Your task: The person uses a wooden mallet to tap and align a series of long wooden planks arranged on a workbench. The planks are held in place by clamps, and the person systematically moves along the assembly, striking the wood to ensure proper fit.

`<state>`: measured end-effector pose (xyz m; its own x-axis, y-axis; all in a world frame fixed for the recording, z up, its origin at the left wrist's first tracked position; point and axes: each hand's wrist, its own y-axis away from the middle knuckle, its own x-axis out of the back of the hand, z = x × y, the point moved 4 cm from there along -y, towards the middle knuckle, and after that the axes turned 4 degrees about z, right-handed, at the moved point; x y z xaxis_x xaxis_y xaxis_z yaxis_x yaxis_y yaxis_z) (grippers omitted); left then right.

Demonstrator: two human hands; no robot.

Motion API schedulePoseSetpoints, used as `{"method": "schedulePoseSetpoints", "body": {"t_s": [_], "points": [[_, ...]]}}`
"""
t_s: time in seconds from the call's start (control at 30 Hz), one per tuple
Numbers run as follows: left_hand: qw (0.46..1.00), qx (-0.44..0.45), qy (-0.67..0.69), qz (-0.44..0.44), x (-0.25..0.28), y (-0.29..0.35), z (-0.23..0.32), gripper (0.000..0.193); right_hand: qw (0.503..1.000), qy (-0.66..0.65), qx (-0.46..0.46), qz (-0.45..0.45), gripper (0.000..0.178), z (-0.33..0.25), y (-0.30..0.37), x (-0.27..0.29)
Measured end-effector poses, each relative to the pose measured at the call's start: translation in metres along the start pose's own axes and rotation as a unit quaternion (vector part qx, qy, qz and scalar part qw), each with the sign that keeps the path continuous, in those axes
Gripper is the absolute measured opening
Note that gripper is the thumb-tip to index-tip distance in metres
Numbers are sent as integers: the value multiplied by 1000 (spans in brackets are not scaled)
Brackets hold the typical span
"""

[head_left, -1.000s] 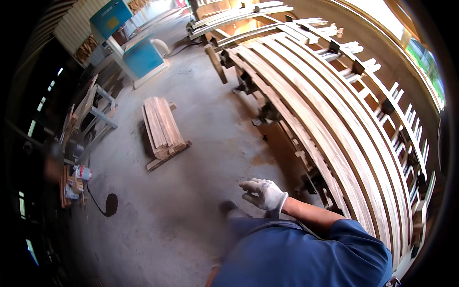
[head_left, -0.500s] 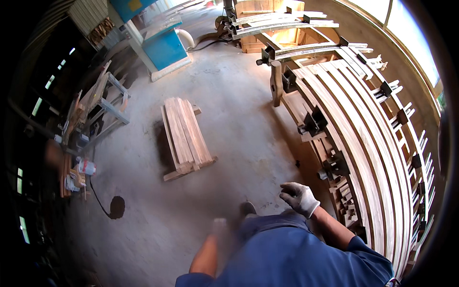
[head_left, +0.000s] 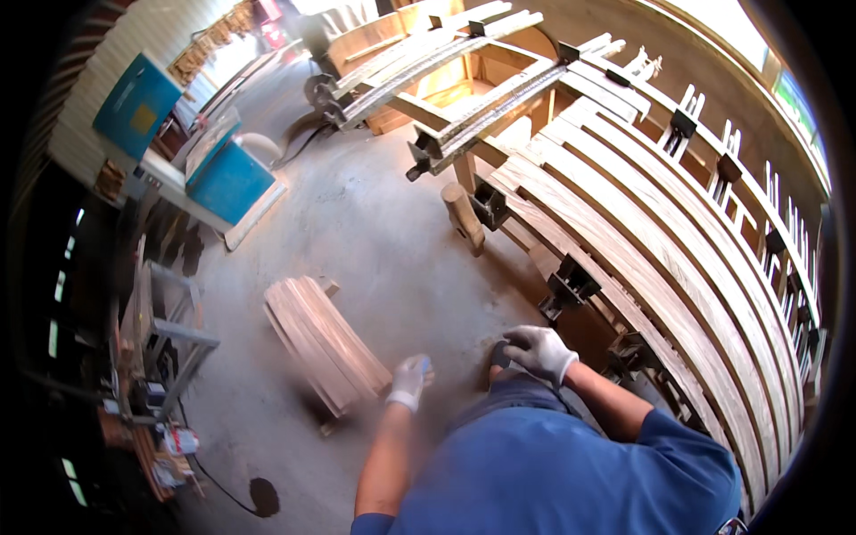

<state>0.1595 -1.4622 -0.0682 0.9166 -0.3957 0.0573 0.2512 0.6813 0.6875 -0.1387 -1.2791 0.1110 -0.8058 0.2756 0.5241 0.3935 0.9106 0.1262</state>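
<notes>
We look down past a blue shirt at two hands in pale gloves; the left hand extends forward, appearing just beside the near end of a plank stack, too blurred for us to tell whether it grasps anything; the right hand hangs ahead of the body, fingers loosely bent, its grip slack and empty; the stack, pale brown strips laid lengthwise, sits ahead and to our left, on crosspieces over the stained grey floor; to our right, long boards lie among black clamps; a blue machine stands at far left.
</notes>
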Motion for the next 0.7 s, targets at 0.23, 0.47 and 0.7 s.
{"method": "schedulePoseSetpoints", "body": {"t_s": [0.23, 0.47, 0.7], "points": [[907, -315, -280, 27, -88, -43, 200, 44, 994, -89, -57, 0, 43, -12, -99, 19], [841, -443, -303, -69, -183, -62, 343, 75, 984, -87, -151, 31, 51, 2, -134, 25], [764, -472, -284, -336, -228, -103, 380, 60, 950, -77, -284, 105, 56, 25, -156, 10]]}}
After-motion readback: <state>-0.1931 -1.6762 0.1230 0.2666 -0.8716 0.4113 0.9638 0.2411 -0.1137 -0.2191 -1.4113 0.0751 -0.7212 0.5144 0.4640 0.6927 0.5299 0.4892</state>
